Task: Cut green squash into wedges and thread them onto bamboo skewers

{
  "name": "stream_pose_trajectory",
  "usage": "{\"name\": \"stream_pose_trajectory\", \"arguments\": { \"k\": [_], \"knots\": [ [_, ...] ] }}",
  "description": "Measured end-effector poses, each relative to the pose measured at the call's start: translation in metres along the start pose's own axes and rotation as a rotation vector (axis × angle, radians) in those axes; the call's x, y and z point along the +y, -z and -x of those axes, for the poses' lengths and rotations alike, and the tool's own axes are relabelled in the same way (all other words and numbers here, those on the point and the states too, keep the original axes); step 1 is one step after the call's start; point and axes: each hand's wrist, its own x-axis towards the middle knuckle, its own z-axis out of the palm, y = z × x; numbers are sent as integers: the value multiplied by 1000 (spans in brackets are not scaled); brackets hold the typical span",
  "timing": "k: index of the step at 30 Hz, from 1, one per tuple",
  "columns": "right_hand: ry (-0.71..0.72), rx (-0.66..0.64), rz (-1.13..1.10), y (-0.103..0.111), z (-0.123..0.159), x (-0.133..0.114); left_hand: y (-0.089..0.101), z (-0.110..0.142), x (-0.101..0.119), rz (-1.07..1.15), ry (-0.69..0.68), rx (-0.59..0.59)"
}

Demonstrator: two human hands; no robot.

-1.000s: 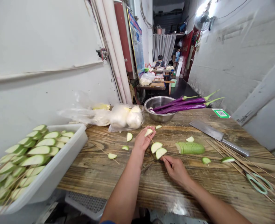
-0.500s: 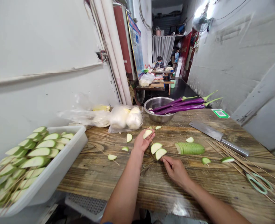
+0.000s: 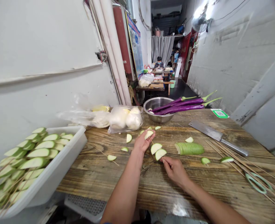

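Observation:
My left hand [image 3: 142, 141] is closed round a half-moon zucchini slice [image 3: 148, 134], held at its fingers with the skewer's far end reaching it. In my right hand [image 3: 174, 168] the fingers pinch the near end of the thin wooden skewer. Two zucchini slices [image 3: 156, 148] are threaded along it between the hands. To the right of them lies a row of cut zucchini [image 3: 190, 148], still close together. Loose slices [image 3: 129, 138] are scattered on the wooden table [image 3: 93, 180] around both hands.
A white tub [image 3: 79, 137] of skewered slices stands at the left. Behind are bagged white items [image 3: 125, 118] and a steel bowl [image 3: 159, 117] with eggplants [image 3: 181, 108]. A cleaver [image 3: 207, 130], skewers and green-handled scissors [image 3: 256, 183] lie at the right. A person [image 3: 159, 63] sits far back.
The slice in my left hand has shifted very slightly right and down. My right hand and the two threaded slices look almost unchanged.

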Motion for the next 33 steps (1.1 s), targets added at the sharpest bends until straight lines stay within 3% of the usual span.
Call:
{"name": "stream_pose_trajectory", "arguments": {
  "k": [14,33],
  "knots": [
    [-13,2,-28,2,0,-4,-1,2,-7,-69,-12,-65],
    [-59,27,-4,-2,0,0,-8,7,-17,-82,-9,-41]
  ]
}}
